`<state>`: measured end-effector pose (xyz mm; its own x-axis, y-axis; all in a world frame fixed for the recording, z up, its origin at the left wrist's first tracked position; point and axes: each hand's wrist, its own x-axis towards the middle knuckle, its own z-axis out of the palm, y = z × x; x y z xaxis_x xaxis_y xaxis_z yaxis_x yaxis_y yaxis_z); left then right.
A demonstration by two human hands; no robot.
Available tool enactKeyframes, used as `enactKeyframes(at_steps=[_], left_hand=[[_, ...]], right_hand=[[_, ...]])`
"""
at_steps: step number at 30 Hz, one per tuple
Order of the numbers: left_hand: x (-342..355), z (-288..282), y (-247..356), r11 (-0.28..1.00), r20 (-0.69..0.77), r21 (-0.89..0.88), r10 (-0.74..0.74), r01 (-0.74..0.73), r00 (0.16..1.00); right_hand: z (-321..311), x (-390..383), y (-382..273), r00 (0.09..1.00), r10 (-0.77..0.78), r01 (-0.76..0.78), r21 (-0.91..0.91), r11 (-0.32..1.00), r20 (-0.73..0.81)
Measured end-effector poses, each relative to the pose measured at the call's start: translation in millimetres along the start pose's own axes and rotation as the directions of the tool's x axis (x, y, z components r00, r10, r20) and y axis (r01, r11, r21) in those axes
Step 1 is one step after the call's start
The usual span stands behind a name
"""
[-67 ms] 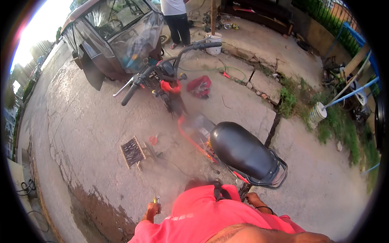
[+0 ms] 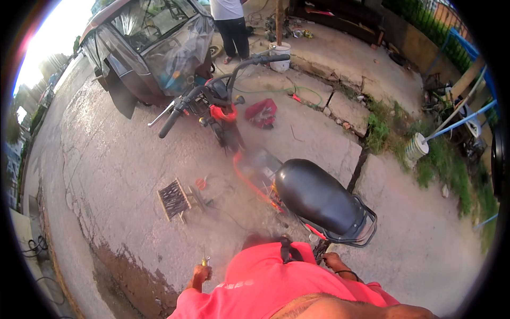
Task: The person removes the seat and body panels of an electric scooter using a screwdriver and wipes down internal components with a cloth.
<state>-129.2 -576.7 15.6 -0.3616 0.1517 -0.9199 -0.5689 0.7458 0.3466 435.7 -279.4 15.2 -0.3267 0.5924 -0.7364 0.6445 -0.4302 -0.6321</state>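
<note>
My left hand (image 2: 201,274) is closed round a yellow-handled screwdriver (image 2: 204,261), its thin shaft pointing away from me. A small silver metal piece shows beside the handle. Low at the right, my right hand (image 2: 333,260) has its fingers curled, close to the dark rear parts below the motorbike's tail; what it grips, if anything, is hidden. The red motorbike (image 2: 276,204) stands in front of me, its black seat (image 2: 316,196) toward my right and its handlebar (image 2: 178,114) farther off to the left. Its middle looks hazy.
A low woven stool (image 2: 173,200) stands left of the motorbike, with a red-handled tool (image 2: 201,184) beside it. Beyond the front wheel lies a red bag (image 2: 261,114). A plastic-draped vehicle (image 2: 154,53) and a standing person (image 2: 232,29) are farther back. White buckets (image 2: 416,147) hold poles.
</note>
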Motion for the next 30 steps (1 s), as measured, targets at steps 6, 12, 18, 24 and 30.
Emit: enactKeyframes(at_steps=[6, 12, 18, 24, 30], left_hand=[[30.0, -8.4, 8.1, 0.999, 0.154, -0.041, 0.030, -0.024, 0.988], [64.2, -32.5, 40.2, 0.989, 0.047, 0.105, 0.104, -0.108, 0.994], [91.8, -103.4, 65.0, 0.967, -0.009, 0.028, 0.253, -0.253, 0.967], [114.2, -198.8, 80.9, 0.991, 0.022, -0.129, 0.023, -0.020, 0.999], [134.5, -262.4, 100.5, 0.998, -0.025, -0.045, 0.040, -0.041, 0.999]], right_hand=[[2.1, -16.7, 8.3, 0.987, 0.143, -0.140, 0.048, 0.989, -0.078], [27.4, 11.6, 62.6, 0.997, -0.009, 0.003, -0.084, 0.996, -0.081], [103.9, 27.1, 38.5, 0.943, -0.323, 0.263, -0.415, 0.871, -0.078], [185.5, 53.5, 19.9, 0.890, -0.442, 0.285, -0.619, 0.732, -0.112], [244.5, 39.6, -80.9, 0.978, -0.182, 0.113, -0.478, 0.871, -0.102]])
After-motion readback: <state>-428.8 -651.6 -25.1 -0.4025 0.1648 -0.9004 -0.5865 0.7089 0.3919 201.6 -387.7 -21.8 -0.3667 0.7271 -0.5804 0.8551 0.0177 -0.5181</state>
